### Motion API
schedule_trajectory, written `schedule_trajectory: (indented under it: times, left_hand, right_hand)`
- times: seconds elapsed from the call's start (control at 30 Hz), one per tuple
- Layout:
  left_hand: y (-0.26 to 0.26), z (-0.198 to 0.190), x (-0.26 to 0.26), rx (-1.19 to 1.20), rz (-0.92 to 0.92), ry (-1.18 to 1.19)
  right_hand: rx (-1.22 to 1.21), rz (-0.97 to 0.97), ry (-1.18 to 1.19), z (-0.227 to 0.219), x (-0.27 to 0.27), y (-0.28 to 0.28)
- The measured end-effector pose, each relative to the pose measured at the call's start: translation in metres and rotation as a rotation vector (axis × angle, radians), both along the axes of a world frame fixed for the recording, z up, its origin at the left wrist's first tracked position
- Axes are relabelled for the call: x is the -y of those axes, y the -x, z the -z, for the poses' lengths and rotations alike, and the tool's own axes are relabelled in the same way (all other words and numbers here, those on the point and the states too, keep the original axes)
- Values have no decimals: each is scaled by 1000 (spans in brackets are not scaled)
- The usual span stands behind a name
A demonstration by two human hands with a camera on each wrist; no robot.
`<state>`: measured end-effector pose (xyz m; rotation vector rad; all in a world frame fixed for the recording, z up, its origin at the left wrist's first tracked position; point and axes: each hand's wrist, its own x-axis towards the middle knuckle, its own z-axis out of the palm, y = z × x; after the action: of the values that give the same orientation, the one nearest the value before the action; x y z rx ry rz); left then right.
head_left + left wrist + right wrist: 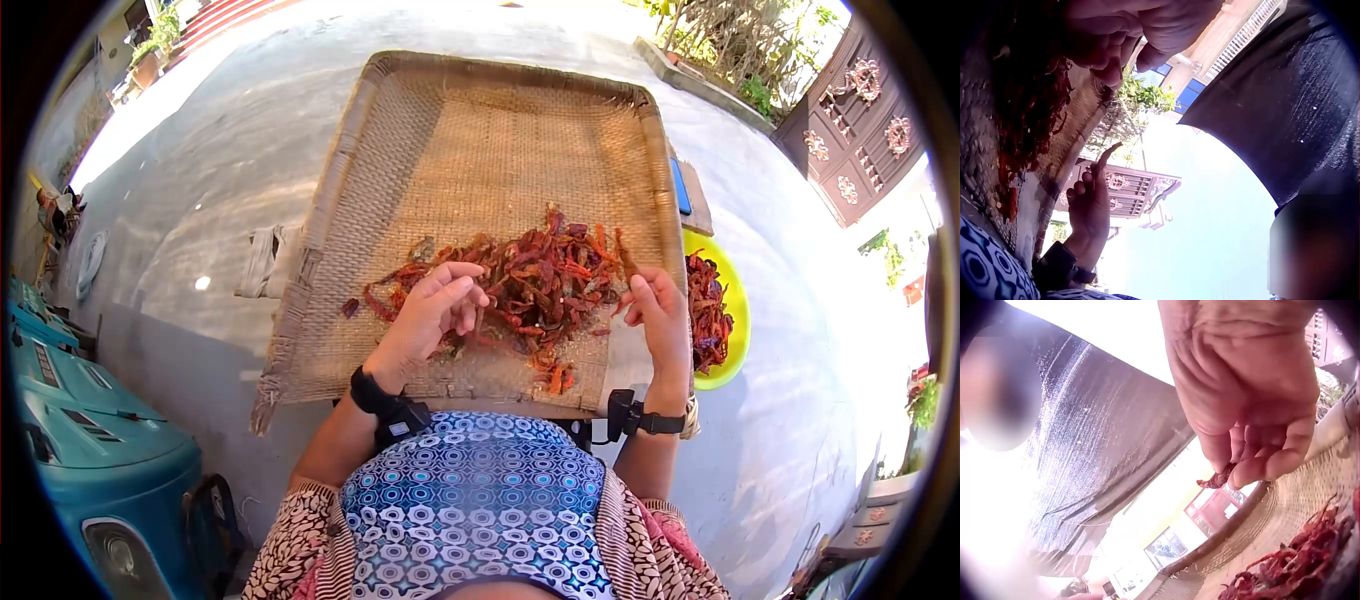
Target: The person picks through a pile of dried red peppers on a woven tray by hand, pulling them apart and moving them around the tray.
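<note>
Dried red chillies [545,270] lie in a loose heap on a woven tray [500,120]. The right hand [660,315] pinches one dried chilli [625,252] between thumb and fingers, raised at the heap's right side; the same chilli [1215,480] pokes out from the fingertips in the right wrist view. Over the heap's left part hovers the left hand [435,315], its fingers bent and thumb near them; whether something small is between them cannot be told. In the left wrist view the left hand [1129,31] is dark at the top.
A yellow basin [740,310] of dried chillies stands right of the tray. Beyond the tray's right edge lies a blue object [681,187] on a board. A teal machine [110,420] stands at the left. Small chilli bits and seeds are scattered near the tray's front edge.
</note>
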<state>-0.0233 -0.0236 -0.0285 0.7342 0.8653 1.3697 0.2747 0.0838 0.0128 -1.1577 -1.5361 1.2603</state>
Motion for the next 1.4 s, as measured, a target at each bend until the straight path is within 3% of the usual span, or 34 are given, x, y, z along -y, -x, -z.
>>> schedule_trajectory:
  times: [0.07, 0.17, 0.27, 0.33, 0.43, 0.57, 0.67, 0.7, 0.8, 0.83, 1.03, 1.2, 1.4]
  left_hand:
    - [8, 9, -2, 166, -40, -15]
    - [16, 22, -6, 312, -56, -56]
    - [18, 24, -5, 423, -42, -47]
    - [19, 24, -4, 466, -29, -32]
    - [20, 23, -2, 495, -26, -23]
    - [22, 25, -2, 529, -7, -25]
    - [22, 26, -2, 543, 16, -30]
    - [22, 27, -2, 547, 24, -31]
    - [22, 29, -4, 550, 44, -61]
    - [21, 29, -3, 544, 51, -71]
    - [21, 28, -3, 530, 39, -27]
    - [17, 30, -3, 465, -1, -61]
    - [13, 28, -1, 203, 69, 37]
  right_hand:
    - [-314, 244, -37, -3, -17, -27]
    - [-603, 327, 174, -5, -33, -41]
    - [-193, 77, 154, -1, -40, -6]
    - [216, -30, 13, 25, -68, 15]
    - [761, -25, -450, 42, -92, 50]
    - [1102, 3, -355, 48, -94, 84]
    - [1043, -91, -242, 57, -92, 95]
    - [1027, -99, -391, 60, -90, 100]
    - [803, -292, -240, 54, -90, 109]
    - [696, -282, -350, 58, -87, 112]
    - [96, -390, 70, 23, -41, 140]
    - [-172, -525, 273, 10, -12, 144]
    - [-426, -593, 439, 10, -9, 129]
